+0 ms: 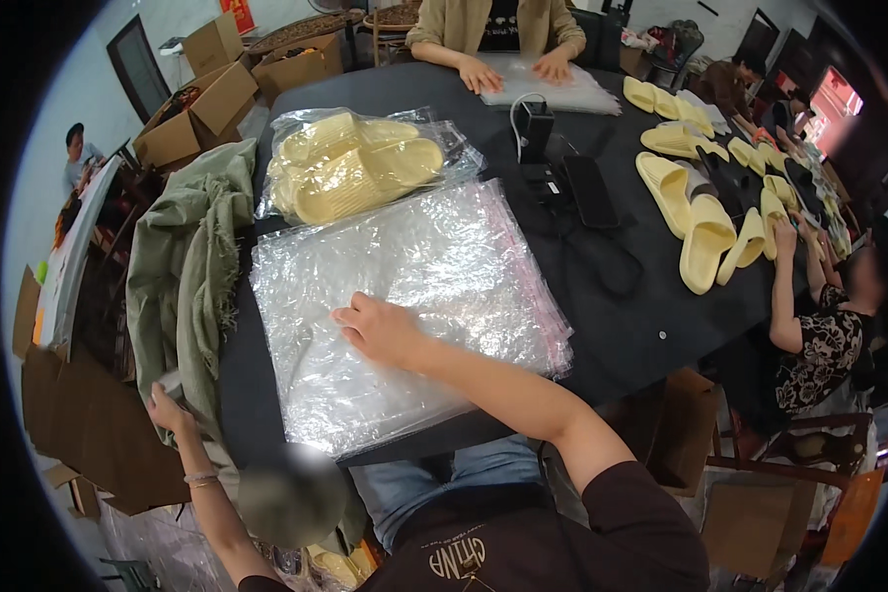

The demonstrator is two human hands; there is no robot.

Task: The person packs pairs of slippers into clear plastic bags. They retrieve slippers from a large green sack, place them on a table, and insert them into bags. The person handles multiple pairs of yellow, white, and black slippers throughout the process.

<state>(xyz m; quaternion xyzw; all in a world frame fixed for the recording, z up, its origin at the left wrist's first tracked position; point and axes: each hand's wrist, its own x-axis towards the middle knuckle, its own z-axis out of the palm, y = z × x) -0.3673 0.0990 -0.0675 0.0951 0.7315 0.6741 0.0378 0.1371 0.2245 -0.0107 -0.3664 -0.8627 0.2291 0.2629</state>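
Observation:
A stack of clear plastic bags (434, 261) with pinkish edges lies flat in front of me on the black-covered table. My right hand (377, 330) rests on the top bag, its fingers curled against the film. Down at the table's left side, my left hand (171, 411) is partly closed beside an olive-green cloth (192, 232) that hangs over the edge. A small pale thing is by those fingers; its kind is unclear. Beyond the stack, yellow slippers (365, 168) lie inside clear plastic bags.
A black charger-like block (534, 128), cables and a dark phone (591, 190) lie right of the stack. Loose yellow slippers (706, 237) line the table's right side. Across, a person presses hands (553, 67) on more clear bags. Cardboard boxes (207, 109) stand at left.

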